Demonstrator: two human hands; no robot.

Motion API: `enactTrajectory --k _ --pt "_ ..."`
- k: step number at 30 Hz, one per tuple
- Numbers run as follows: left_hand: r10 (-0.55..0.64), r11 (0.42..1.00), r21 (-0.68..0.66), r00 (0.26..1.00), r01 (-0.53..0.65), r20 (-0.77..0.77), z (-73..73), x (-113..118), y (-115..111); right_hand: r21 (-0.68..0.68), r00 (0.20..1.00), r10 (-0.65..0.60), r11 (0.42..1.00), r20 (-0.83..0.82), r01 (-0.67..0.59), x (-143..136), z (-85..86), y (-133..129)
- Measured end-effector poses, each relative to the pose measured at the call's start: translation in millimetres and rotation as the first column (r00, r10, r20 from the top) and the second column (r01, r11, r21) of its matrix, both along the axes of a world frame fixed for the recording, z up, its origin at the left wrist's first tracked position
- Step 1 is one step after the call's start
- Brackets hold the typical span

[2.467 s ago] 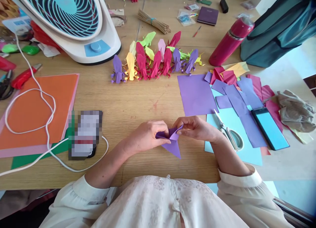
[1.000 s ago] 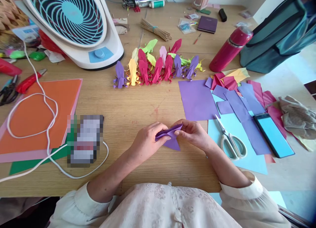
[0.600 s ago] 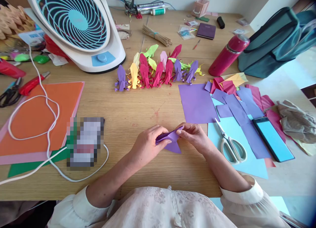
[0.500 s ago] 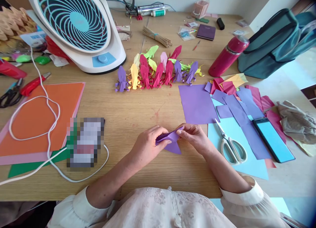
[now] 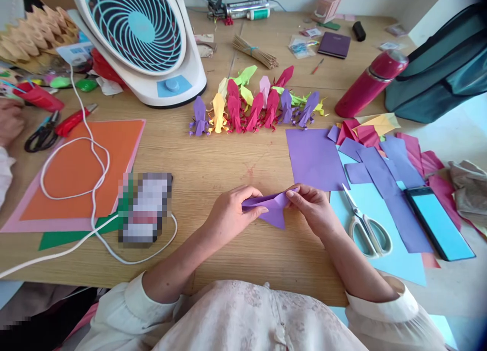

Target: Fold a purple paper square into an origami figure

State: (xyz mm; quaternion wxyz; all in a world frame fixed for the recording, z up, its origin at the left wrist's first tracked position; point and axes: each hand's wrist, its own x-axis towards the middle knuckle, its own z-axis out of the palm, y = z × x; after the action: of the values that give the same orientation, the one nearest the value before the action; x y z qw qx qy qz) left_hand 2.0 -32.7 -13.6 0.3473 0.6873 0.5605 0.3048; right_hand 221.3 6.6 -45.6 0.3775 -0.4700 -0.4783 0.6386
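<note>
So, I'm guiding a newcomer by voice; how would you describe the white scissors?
From the pink bottle, come towards the person to the light blue sheet. On it, between the right hand and the blue-screened phone, lie the scissors. Their white handles set them apart from the black scissors at far left.

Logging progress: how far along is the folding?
Done, by the look: multicoloured paper figures, grouped. In work: part-folded purple piece between left hand and right hand. Left, probably: more folds, since it shows no legs like theirs; purple sheet lies flat.
</note>
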Motion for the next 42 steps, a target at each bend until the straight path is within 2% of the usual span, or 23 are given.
enactTrajectory --k 4,7,11,16,18,21,24,27,34,36,38,42 --pt "0.017 1.000 0.023 0.998 -0.019 0.068 -0.1 -5 1 0.009 0.999 -0.038 0.999 -0.019 0.038 5 -2.7 1" --pt "0.003 0.995 0.100 0.986 -0.019 0.164 -0.1 -7 1 0.012 0.998 -0.062 0.998 -0.026 0.062 5 -2.2 2" --pt "-0.080 0.978 0.203 0.985 0.048 0.152 -2.6 -8 2 0.028 0.996 -0.088 0.996 0.003 0.088 5 -2.0 2" --pt "-0.049 0.984 0.174 0.988 0.023 0.144 -16.7 -14 9 0.093 0.989 -0.109 0.991 0.101 0.099 9 -1.7 -1" --pt "-0.070 0.981 0.187 0.993 0.051 0.099 -24.5 -17 12 0.115 0.984 -0.097 0.990 0.150 0.080 11 -1.2 -4" --pt "-0.106 0.962 0.245 0.992 0.120 -0.073 -34.9 -21 16 0.176 0.964 -0.075 0.984 0.255 0.030 13 -1.0 -9" --pt "-0.107 0.946 0.283 0.974 0.162 -0.200 -41.6 -23 16 0.274 0.904 -0.075 0.961 0.421 -0.048 14 -0.8 -12" --pt "-0.133 0.937 0.285 0.960 0.202 -0.246 -44.3 -23 14 0.319 0.835 -0.081 0.940 0.545 -0.117 15 0.6 -12" --pt "-0.151 0.912 0.317 0.931 0.260 -0.332 -47.0 -26 8 0.372 0.773 -0.076 0.903 0.630 -0.214 19 1.7 -11" --pt "-0.149 0.904 0.337 0.932 0.265 -0.332 -48.8 -27 7 0.400 0.752 -0.077 0.880 0.655 -0.258 20 1.6 -12" --pt "-0.148 0.896 0.356 0.936 0.264 -0.320 -50.7 -29 6 0.457 0.710 -0.113 0.832 0.695 -0.316 21 2.8 -13" --pt "-0.150 0.890 0.374 0.942 0.261 -0.302 -52.5 -29 6 0.540 0.629 -0.143 0.675 0.764 -0.502 16 10.2 -14"
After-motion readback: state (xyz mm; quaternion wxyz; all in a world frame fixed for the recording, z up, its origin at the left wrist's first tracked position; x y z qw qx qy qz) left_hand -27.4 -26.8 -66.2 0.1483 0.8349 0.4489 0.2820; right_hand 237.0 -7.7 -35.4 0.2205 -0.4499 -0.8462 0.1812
